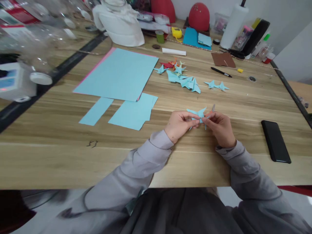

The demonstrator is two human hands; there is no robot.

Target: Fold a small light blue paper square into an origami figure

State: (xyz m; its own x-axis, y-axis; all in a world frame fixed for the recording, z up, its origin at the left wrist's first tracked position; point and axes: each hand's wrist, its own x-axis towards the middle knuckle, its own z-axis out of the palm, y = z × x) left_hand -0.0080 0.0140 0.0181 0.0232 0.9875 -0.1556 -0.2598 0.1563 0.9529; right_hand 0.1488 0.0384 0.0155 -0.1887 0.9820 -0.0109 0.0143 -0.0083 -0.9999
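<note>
My left hand (183,125) and my right hand (219,127) meet over the wooden table. Between their fingertips is a light blue folded paper crane (200,113), its pointed tips sticking out past the fingers. My left fingers pinch one side of it, and my right thumb and fingers the other. Just behind my right fingers shows a small orange thing with a grey tip (213,108); its rest is hidden. Farther off lie a pair of blue paper cranes (216,85) and a cluster of folded cranes (184,81), mostly blue with some red and orange.
Large blue paper sheets (119,73) lie left of centre, above cut pieces (133,112) and a strip (97,112). A black phone (276,141) rests at the right. A pen (221,71), a brown paper piece (223,60) and a yellow tape measure (176,32) are farther back. Plastic bottles (41,70) crowd the left.
</note>
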